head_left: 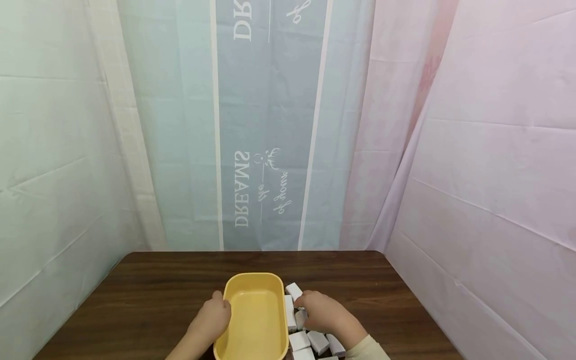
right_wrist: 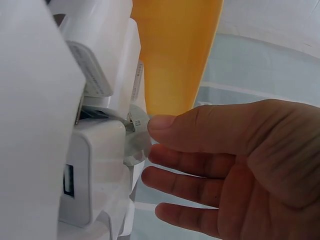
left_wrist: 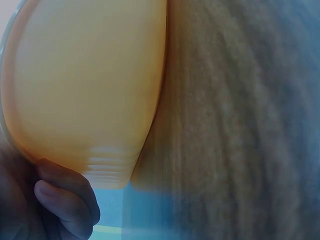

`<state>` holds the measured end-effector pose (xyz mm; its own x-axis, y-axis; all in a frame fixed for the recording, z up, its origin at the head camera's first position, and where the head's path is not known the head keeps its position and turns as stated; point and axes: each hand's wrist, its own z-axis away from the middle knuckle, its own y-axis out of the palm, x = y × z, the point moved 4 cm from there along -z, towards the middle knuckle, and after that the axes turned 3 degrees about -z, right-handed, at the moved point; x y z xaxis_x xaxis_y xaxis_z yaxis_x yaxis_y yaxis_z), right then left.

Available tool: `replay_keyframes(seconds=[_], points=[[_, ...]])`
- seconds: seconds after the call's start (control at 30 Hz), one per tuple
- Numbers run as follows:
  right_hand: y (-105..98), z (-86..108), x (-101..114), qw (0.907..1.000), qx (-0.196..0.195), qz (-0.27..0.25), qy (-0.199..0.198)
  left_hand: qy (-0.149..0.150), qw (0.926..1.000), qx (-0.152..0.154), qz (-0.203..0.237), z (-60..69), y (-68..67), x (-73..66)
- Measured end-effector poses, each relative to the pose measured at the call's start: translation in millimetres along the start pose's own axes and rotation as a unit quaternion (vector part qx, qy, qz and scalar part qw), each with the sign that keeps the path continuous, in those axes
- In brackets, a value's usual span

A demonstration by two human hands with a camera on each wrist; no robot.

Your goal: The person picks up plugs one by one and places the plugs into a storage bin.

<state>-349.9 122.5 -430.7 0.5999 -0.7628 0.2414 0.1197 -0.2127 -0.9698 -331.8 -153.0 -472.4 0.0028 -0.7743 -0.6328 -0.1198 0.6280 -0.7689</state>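
Note:
A yellow plastic tub (head_left: 254, 320) with rounded corners sits on the table, its inside facing up and bare. My left hand (head_left: 211, 317) grips its left rim; the left wrist view shows curled fingers (left_wrist: 67, 197) at the tub's edge. Along the tub's right side lies a cluster of white USB charger plugs (head_left: 300, 341). My right hand (head_left: 326, 312) reaches over their far end. In the right wrist view its thumb and fairly straight fingers come up to a greyish rounded piece (right_wrist: 136, 142) among the plugs. One charger plug (right_wrist: 95, 170) there shows its USB port.
The dark wood-grain table (head_left: 157, 295) ends at a printed cloth backdrop (head_left: 270, 125). Pale cloth walls hang on the left (head_left: 58, 150) and the right (head_left: 495, 150). Several plugs lie close together beside the tub, partly under my right hand.

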Motion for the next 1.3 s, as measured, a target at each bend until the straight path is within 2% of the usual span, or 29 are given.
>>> replay_keyframes(seconds=[0.2,0.4,0.87,1.2,1.3], points=[[3.4,0.4,2.3,0.9992,-0.018,0.021,-0.030,0.000,1.0000,-0.002,-0.001,1.4,-0.1,-0.5],[6.5,-0.3,1.0,0.9993,-0.015,0.025,-0.025,-0.015,0.9999,-0.003,-0.005,0.3,-0.3,0.3],[10.0,-5.1,-4.9,0.9996,-0.006,0.017,-0.024,-0.022,0.9997,0.001,-0.009,0.3,-0.1,-0.4],[8.6,-6.4,-6.1,0.9996,0.010,0.002,-0.025,-0.005,0.9998,-0.007,-0.017,3.0,0.0,-2.3],[7.5,-6.7,-6.5,0.9995,0.008,0.005,-0.029,0.013,0.9990,-0.018,-0.039,1.8,-0.6,-3.8]])
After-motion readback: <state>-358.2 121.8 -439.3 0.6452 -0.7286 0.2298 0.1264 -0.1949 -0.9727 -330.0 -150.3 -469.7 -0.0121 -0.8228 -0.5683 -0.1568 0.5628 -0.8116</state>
